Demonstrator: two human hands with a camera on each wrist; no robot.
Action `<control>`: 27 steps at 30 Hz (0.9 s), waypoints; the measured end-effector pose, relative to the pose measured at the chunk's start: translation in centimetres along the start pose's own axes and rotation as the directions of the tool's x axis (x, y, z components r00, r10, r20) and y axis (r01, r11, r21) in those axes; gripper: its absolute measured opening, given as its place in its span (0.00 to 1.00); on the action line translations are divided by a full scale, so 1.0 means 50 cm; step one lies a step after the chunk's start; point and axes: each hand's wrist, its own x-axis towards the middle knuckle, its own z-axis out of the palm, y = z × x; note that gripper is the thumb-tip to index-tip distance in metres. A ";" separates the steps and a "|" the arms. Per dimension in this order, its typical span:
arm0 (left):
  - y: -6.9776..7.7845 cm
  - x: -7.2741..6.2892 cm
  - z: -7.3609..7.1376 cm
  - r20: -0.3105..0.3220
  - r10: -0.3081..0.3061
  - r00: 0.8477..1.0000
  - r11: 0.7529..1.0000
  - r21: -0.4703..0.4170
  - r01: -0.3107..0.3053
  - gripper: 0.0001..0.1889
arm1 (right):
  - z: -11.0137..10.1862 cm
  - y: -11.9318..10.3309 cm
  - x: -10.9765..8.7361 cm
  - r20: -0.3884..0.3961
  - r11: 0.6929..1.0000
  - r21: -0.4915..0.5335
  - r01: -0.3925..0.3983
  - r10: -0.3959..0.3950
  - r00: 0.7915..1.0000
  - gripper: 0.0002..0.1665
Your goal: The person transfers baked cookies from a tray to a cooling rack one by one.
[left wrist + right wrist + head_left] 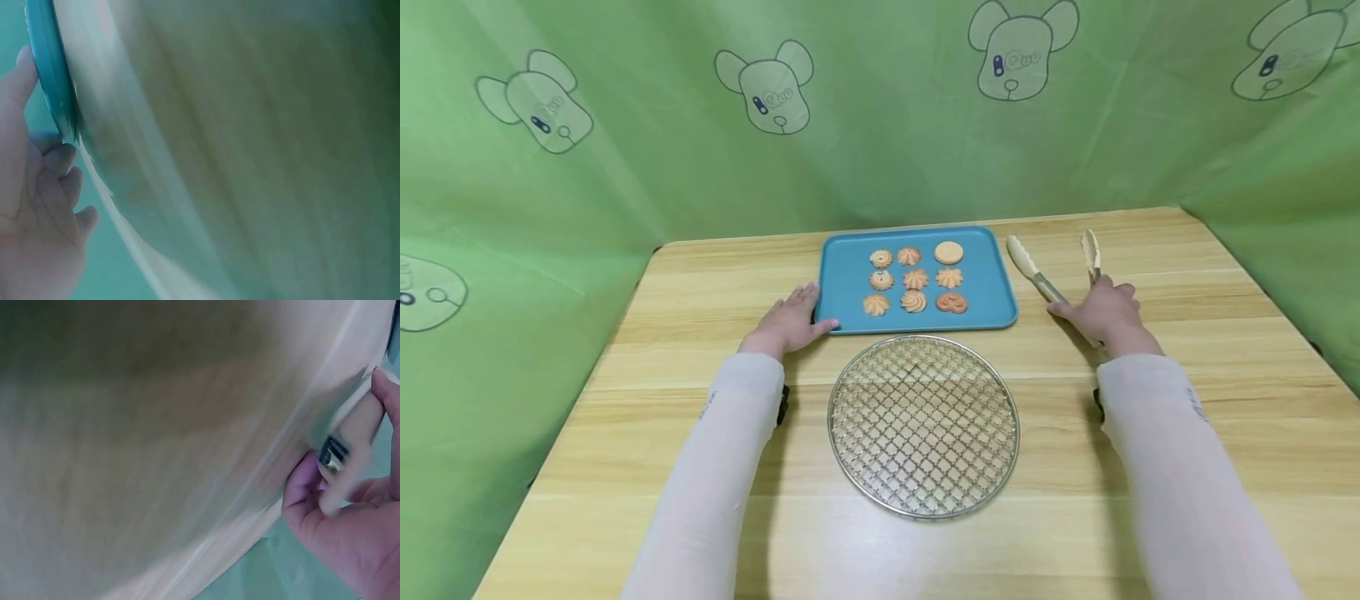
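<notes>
My left hand [789, 319] is at the near left corner of the blue tray [850, 292], its fingers along the side and its thumb at the front edge. In the left wrist view, the thumb and a fingertip touch the tray's rim [53, 69]. Several cookies [914, 279] lie in rows on that tray. To the right of it, my right hand [1107, 315] grips a pair of tongs [1047, 288], whose cream tips point away and stand wide apart. The right wrist view has the tongs [353, 425] between thumb and curled fingers, blurred.
A round wire rack [925, 425] lies flat on the wooden table [1060, 500], in front of the tray and between both forearms. Green curtain [880, 179] with printed bear heads hangs behind the table and at its sides.
</notes>
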 end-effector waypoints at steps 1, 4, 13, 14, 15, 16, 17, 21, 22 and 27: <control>0.000 0.000 0.000 0.002 0.001 1.000 1.000 -0.001 -0.001 0.44 | -0.001 0.001 -0.001 -0.002 1.000 0.013 0.004 -0.004 1.000 0.63; 0.002 0.001 0.000 0.005 -0.002 1.000 1.000 -0.007 0.002 0.44 | -0.005 0.003 -0.003 -0.014 0.999 0.040 0.022 -0.022 1.000 0.61; 0.001 0.000 0.000 0.002 -0.008 1.000 1.000 -0.016 0.008 0.45 | -0.012 -0.002 -0.010 -0.075 0.994 0.106 0.001 0.007 0.997 0.60; 0.001 0.000 0.001 0.001 -0.008 1.000 1.000 -0.017 0.008 0.45 | -0.012 -0.003 -0.009 -0.079 0.994 0.112 -0.004 0.013 0.997 0.60; 0.000 0.000 0.001 0.001 -0.008 1.000 1.000 -0.018 0.008 0.45 | -0.013 -0.002 -0.009 -0.079 0.993 0.116 -0.007 0.016 0.997 0.61; 0.000 0.001 0.001 0.002 -0.007 1.000 1.000 -0.017 0.007 0.45 | -0.013 -0.002 -0.008 -0.080 0.993 0.117 -0.008 0.017 0.997 0.61; -0.001 0.001 0.001 0.003 -0.007 1.000 1.000 -0.018 0.007 0.44 | -0.013 -0.002 -0.008 -0.079 0.993 0.121 -0.011 0.020 0.997 0.62; -0.001 0.002 0.001 0.004 -0.001 1.000 1.000 -0.018 0.001 0.44 | -0.013 0.000 -0.006 -0.069 0.991 0.133 -0.008 0.018 0.997 0.65; -0.001 0.002 0.001 0.004 0.000 1.000 1.000 -0.017 0.000 0.44 | -0.014 0.000 -0.006 -0.067 0.990 0.138 -0.008 0.017 0.998 0.66; -0.002 0.003 0.002 0.001 0.002 1.000 1.000 -0.013 -0.002 0.45 | -0.013 -0.001 -0.009 -0.075 0.989 0.144 0.025 -0.015 0.997 0.70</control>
